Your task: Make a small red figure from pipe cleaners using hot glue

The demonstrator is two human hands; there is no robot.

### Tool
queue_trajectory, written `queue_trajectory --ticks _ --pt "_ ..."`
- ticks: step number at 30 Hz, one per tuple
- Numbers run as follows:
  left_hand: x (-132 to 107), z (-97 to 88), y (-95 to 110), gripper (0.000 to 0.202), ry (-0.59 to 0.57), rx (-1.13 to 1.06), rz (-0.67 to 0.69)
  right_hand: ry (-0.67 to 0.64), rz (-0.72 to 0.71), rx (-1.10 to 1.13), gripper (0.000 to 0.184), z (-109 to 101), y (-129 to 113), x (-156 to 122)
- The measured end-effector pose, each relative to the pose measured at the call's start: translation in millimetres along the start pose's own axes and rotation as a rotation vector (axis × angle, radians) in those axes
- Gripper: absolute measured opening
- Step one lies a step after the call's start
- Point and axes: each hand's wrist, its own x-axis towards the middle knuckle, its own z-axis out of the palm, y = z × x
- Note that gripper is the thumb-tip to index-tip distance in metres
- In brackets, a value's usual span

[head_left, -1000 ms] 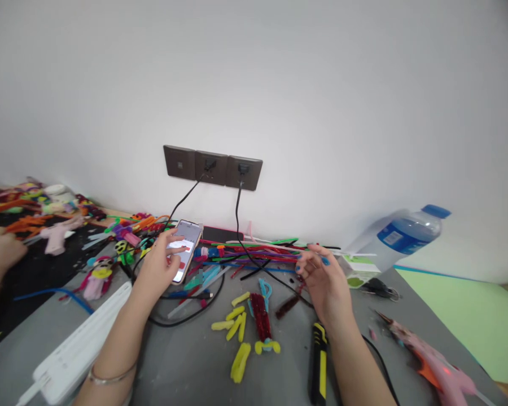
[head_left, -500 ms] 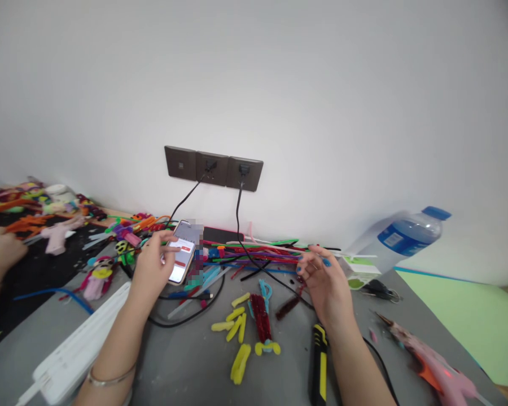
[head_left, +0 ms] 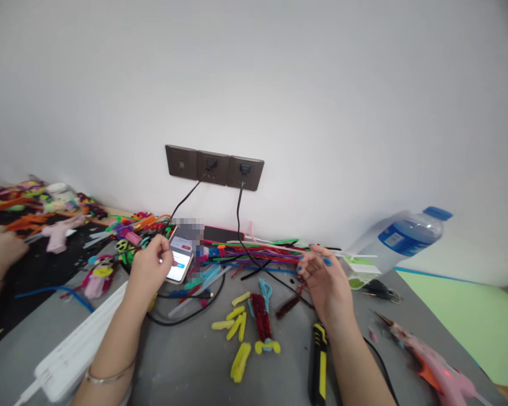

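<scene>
My left hand (head_left: 151,269) is at a smartphone (head_left: 180,272) with a lit screen, which leans among the craft stems. Its fingers are curled in, and one digit reaches the lower screen. Nothing shows inside the curl. My right hand (head_left: 328,285), with blue nails, is held up palm inward, fingers loosely bent and apart, holding nothing. Between the hands lies a dark red pipe-cleaner figure (head_left: 261,316) with light blue and yellow parts. Beside it are several yellow pipe-cleaner pieces (head_left: 236,327). A black and yellow utility knife (head_left: 319,366) lies by my right wrist.
A pink glue gun (head_left: 436,361) with a red light and a water bottle (head_left: 410,234) are at right. Pipe cleaners (head_left: 271,254) line the wall. Left are a white power strip (head_left: 82,344), a pipe-cleaner doll (head_left: 97,276) and another person's hand (head_left: 2,251). Black cords run from the sockets (head_left: 214,167).
The fingers of my left hand have curled in and shifted lower on the phone. The pop-up on its screen has changed, now with a blue button. My right hand stays in place.
</scene>
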Motion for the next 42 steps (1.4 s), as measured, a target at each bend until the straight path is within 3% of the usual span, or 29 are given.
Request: queue_trajectory --ticks 8,16,21,25,28,31,37,42 --pt "1 0.8 2 0.007 -0.118 0.098 0.101 0.019 0.03 0.01 0.025 2 -3 0" --pt "-10 -16.0 13 0.007 0.167 0.068 0.134 0.014 0.038 0.008 0.028 0 -5 0" --pt "-11 -12.6 18 0.01 0.114 0.091 0.166 0.004 0.035 0.034 0.028 0 -6 0" --pt "-8 -3.9 11 0.016 0.131 -0.031 0.169 0.011 0.028 0.035 0.027 1 -8 0" --pt "-5 2.0 6 0.027 0.029 -0.09 0.158 0.015 0.029 0.028 0.028 1 -7 0" --pt "-2 5.5 5 0.038 -0.05 -0.02 0.198 0.019 0.031 0.009 0.026 1 -6 0" --pt "2 8.6 1 0.049 -0.048 0.13 0.266 0.013 0.042 0.001 0.026 0 -5 -1" --pt "6 17.4 -3 0.063 -0.116 0.215 0.249 0.013 0.021 -0.036 0.023 2 -4 -1"
